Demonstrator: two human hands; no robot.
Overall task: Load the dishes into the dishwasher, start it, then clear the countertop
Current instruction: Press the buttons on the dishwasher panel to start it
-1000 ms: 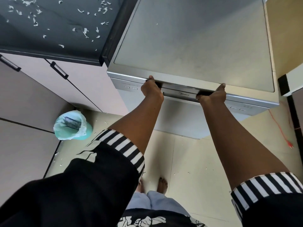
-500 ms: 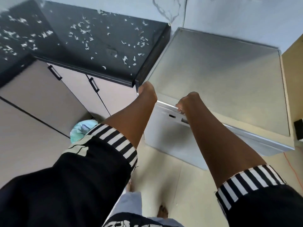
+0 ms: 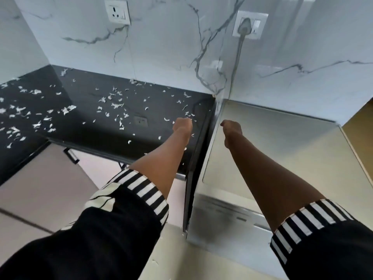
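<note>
The silver dishwasher (image 3: 272,158) stands at the right with its door closed and its control strip (image 3: 228,213) facing me. Left of it runs the black countertop (image 3: 105,126), strewn with several white scraps (image 3: 66,109). My left hand (image 3: 182,126) hovers over the countertop's right end, fingers loosely curled, holding nothing. My right hand (image 3: 231,129) hovers over the dishwasher's top near its left edge, fingers bent downward and empty. Neither hand touches a surface as far as I can see.
A marble wall rises behind both surfaces. It carries an unused socket (image 3: 117,12) at the left and a socket with a plug (image 3: 249,25) whose cable drops behind the dishwasher. Beige cabinet doors with dark handles (image 3: 69,155) sit below the countertop.
Both hands left the dishwasher's front edge and rose over the countertop and the appliance top. My view lifted from the floor to the wall.
</note>
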